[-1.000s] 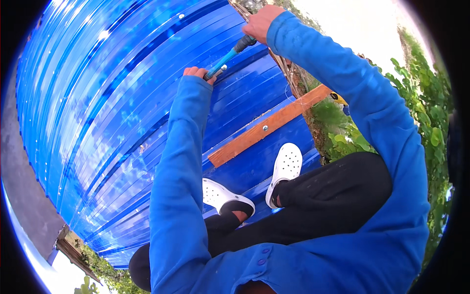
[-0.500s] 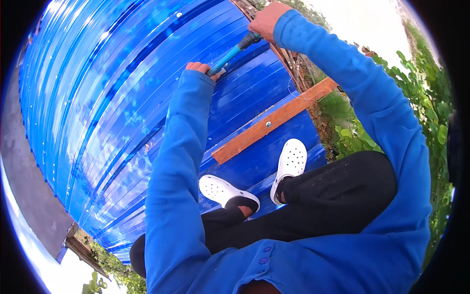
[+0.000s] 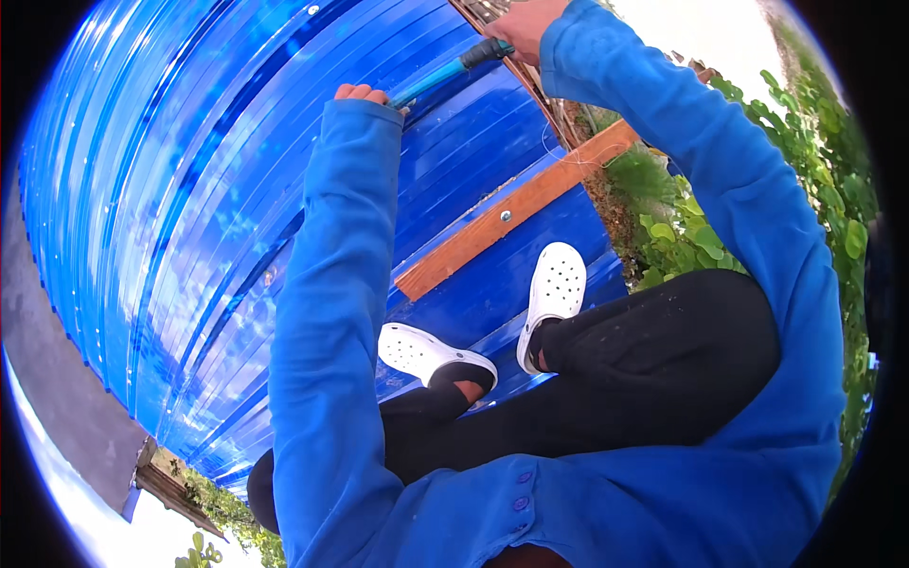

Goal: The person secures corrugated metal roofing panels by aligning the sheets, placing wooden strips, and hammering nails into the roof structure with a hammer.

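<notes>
Both my hands hold a teal rod-like tool [image 3: 431,83] with a black grip [image 3: 486,53], slanting over a blue ribbed metal sheet [image 3: 454,161]. My left hand [image 3: 362,93] is closed at the lower left end of the tool; its sleeve hides most of the palm. At the black-grip end, near the sheet's right edge, my right hand [image 3: 526,28] is wrapped round the tool and partly cut off by the picture's top. What sits at the left end of the tool is too hidden to make out.
A reddish wooden board [image 3: 454,254] with a bolt [image 3: 505,216] lies across the sheet before my white clogs [image 3: 557,279]. Thin wire [image 3: 546,144] loops near the board's far end. Green plants [image 3: 701,232] grow beyond the sheet's right edge. A grey surface [image 3: 71,407] borders the left.
The whole view has shifted, so the board and clogs appear higher and slightly left. My right hand has moved a little rightward, and the tool lies at a flatter slant.
</notes>
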`<state>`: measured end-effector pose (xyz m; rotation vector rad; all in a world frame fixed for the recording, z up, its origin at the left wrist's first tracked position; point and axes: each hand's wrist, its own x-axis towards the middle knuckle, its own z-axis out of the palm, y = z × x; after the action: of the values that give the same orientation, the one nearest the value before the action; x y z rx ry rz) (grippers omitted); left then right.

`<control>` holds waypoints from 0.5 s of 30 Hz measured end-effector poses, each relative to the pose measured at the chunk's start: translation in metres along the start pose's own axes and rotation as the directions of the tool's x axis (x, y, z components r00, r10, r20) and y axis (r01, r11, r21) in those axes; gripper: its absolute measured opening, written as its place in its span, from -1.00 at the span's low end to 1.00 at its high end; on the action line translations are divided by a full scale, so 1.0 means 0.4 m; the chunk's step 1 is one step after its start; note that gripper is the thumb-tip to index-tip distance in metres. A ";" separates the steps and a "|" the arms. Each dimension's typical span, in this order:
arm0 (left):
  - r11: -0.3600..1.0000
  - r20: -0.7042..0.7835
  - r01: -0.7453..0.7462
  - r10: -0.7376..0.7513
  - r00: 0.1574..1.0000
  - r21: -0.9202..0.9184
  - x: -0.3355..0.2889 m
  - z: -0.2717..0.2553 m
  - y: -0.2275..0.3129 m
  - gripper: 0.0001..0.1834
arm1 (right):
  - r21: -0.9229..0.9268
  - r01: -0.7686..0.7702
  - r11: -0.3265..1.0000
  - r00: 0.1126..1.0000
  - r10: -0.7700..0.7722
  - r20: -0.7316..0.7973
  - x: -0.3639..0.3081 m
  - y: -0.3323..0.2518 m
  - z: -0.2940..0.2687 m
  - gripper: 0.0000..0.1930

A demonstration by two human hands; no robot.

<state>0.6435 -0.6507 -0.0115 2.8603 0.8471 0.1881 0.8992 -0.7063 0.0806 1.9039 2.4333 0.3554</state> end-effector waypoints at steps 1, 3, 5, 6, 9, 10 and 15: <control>1.000 0.006 0.010 -0.010 1.000 0.011 -0.016 -0.008 -0.003 -0.76 | -0.057 -0.125 0.991 0.916 0.093 -0.390 0.015 -0.029 -0.067 -0.75; 0.954 -0.028 0.230 -0.240 0.970 -0.194 -0.053 0.004 -0.012 -0.77 | 0.051 -0.018 0.999 0.958 0.032 -0.286 0.062 -0.029 -0.128 -0.73; 0.940 -0.082 0.214 -0.244 0.966 -0.266 -0.043 0.067 -0.027 -0.76 | 0.071 0.007 0.997 0.995 0.000 -0.101 0.048 -0.003 -0.188 -0.71; 0.943 -0.081 0.229 -0.255 0.964 -0.243 -0.045 0.060 -0.027 -0.76 | 0.063 0.018 0.998 0.997 -0.013 -0.077 0.049 -0.006 -0.203 -0.71; 0.936 -0.052 0.252 -0.272 0.961 -0.247 -0.056 0.048 -0.012 -0.76 | 0.037 0.044 0.998 0.999 -0.044 -0.010 0.057 -0.022 -0.236 -0.72; 0.935 0.002 0.279 -0.285 0.958 -0.219 -0.056 0.045 -0.015 -0.75 | 0.023 0.047 0.999 0.999 -0.048 0.011 0.060 -0.026 -0.244 -0.73; 0.942 0.093 0.297 -0.285 0.954 -0.157 -0.020 0.045 -0.015 -0.74 | -0.001 0.013 1.000 0.988 -0.013 -0.153 0.060 -0.011 -0.155 -0.76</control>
<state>0.6365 -0.6522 -0.0307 2.5313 1.1657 0.1184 0.8790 -0.6942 0.1430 1.9279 2.5374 0.5202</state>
